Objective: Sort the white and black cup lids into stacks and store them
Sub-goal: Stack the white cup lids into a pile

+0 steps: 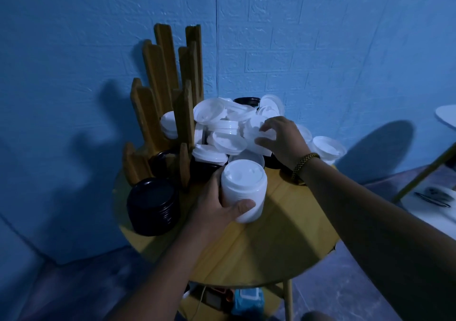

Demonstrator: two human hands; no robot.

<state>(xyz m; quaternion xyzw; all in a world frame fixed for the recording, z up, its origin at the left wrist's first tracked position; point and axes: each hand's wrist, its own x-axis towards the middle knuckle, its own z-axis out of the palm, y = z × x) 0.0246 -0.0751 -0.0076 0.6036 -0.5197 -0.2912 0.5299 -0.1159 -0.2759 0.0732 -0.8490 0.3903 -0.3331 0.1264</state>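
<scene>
My left hand (217,207) grips a tall stack of white lids (243,188) just above the round yellow table (283,234). Behind it lies a loose pile of white lids (222,128) with a few black lids (246,101) among them. My right hand (281,140) reaches into the pile and pinches a white lid (261,136) at its right side. A stack of black lids (153,207) stands at the table's left edge. Beside the pile rises a wooden slotted lid holder (167,93), with white lids (169,124) and black lids (162,162) in its slots.
A blue brick-textured wall runs close behind the table. More white lids (329,149) sit at the table's far right edge. A lower shelf under the table holds small items (244,298). Part of a white table (446,117) and a yellow-legged stand show at right.
</scene>
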